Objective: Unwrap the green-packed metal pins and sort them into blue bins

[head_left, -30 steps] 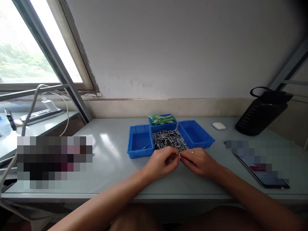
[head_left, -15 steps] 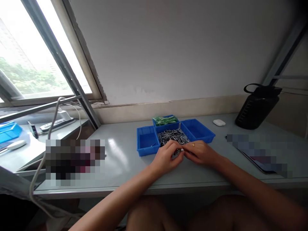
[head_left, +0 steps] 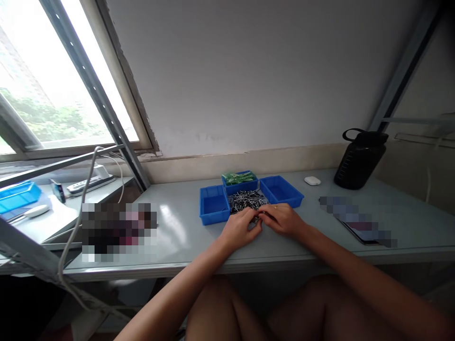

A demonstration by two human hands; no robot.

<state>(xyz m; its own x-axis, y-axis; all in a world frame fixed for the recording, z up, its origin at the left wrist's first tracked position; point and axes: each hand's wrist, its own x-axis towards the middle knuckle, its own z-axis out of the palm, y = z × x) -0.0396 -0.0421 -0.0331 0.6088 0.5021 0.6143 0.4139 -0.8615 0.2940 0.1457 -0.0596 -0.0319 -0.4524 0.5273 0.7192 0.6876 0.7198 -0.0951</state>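
The heap of thin metal pins (head_left: 245, 199) lies between two blue bins, the left bin (head_left: 214, 218) and the right bin (head_left: 286, 201), just beyond my hands. My left hand (head_left: 237, 231) and right hand (head_left: 285, 220) meet at narrowed fingertips; the pale tip showing there half a second ago is now indistinct, so I cannot tell what they hold.

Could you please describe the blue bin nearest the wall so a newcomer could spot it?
On the grey desk, find the pile of loose metal pieces. The blue bin sits behind it; unlike the left bin and right bin beside the pile, it is heaped with green items.
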